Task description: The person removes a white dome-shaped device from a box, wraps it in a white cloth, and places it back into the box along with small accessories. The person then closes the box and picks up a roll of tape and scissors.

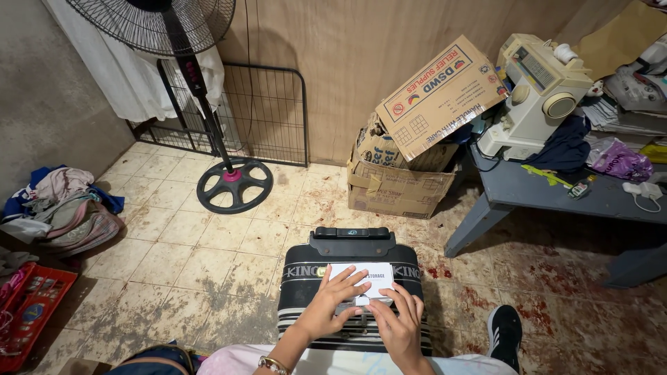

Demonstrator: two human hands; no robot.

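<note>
Left hand (332, 300) and right hand (398, 325) flat, fingers spread, pressing one white label (367, 277) onto one black suitcase (349, 292) — upright between knees. Beyond: open tiled floor (180, 243) leftward, one standing fan (233, 182), two cardboard boxes (417, 139), one grey table (556, 191) crowding right.

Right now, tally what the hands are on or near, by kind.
Hands: 2, left hand and right hand, both on the card
White card: 1
Black suitcase: 1
Cardboard boxes: 2
Standing fan: 1
Sewing machine: 1
Total: 8
</note>
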